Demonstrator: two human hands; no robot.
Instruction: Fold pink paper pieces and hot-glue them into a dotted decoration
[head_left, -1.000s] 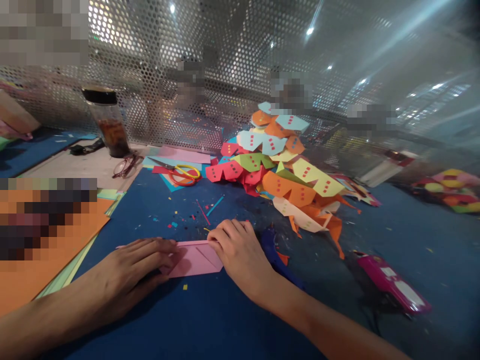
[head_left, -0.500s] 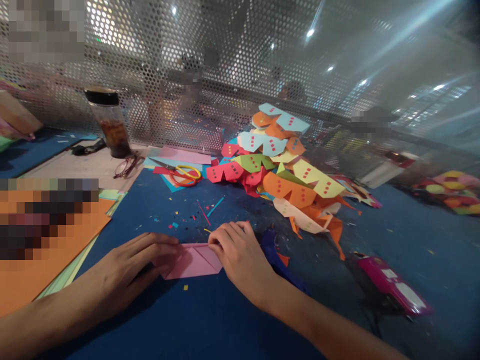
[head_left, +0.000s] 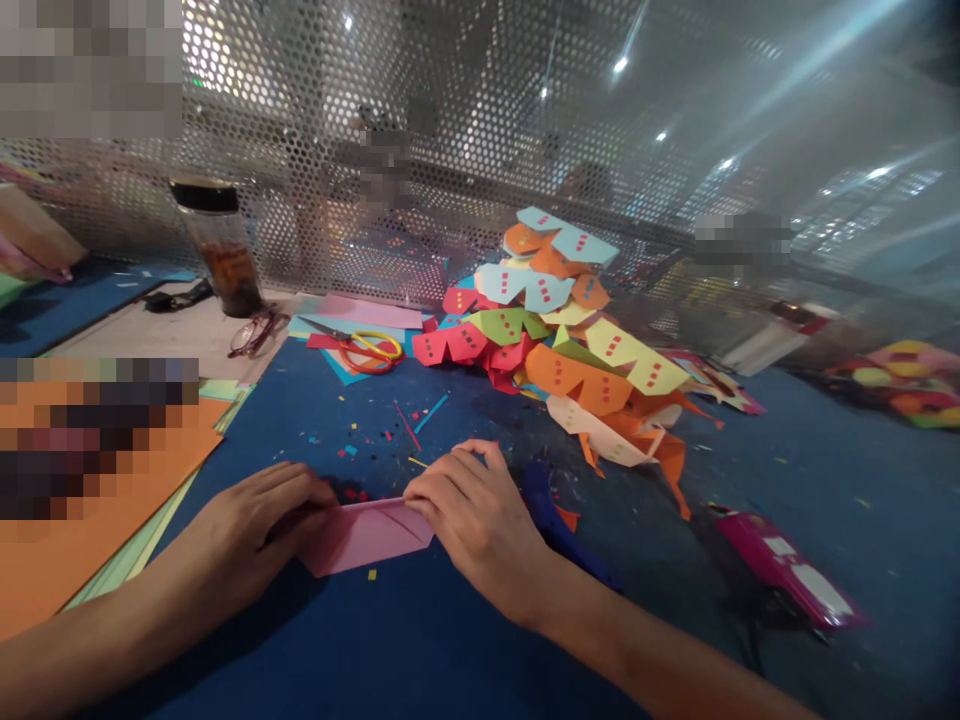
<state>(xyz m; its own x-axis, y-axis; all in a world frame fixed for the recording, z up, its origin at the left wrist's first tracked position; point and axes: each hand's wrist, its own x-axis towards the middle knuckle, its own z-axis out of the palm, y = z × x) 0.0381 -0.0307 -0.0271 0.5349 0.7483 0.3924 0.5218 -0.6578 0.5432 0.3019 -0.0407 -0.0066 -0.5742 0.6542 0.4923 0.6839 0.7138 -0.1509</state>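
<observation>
Pink folded paper is sitting between the two hands, low over the blue tabletop, and I am watching it through the head camera. The left hand is curling nearly closed around its left end; the right hand is pinching its upper right corner between thumb and bent fingers. I am judging that both ends are being gripped to keep the folded edge straight and the layers together.

Just beyond the hands, paper scraps are lying scattered. Scissors are resting farther out, probably parked there to leave working room. Ahead of the right hand, folded paper figures are leaning in a heap, perhaps stacked to save space. Orange sheets are lying left of the left hand, seemingly within its reach.

I am finding no legible brand or writing: the figures are showing square dots, and the magenta case right of the right hand is carrying unreadable pale patches.
</observation>
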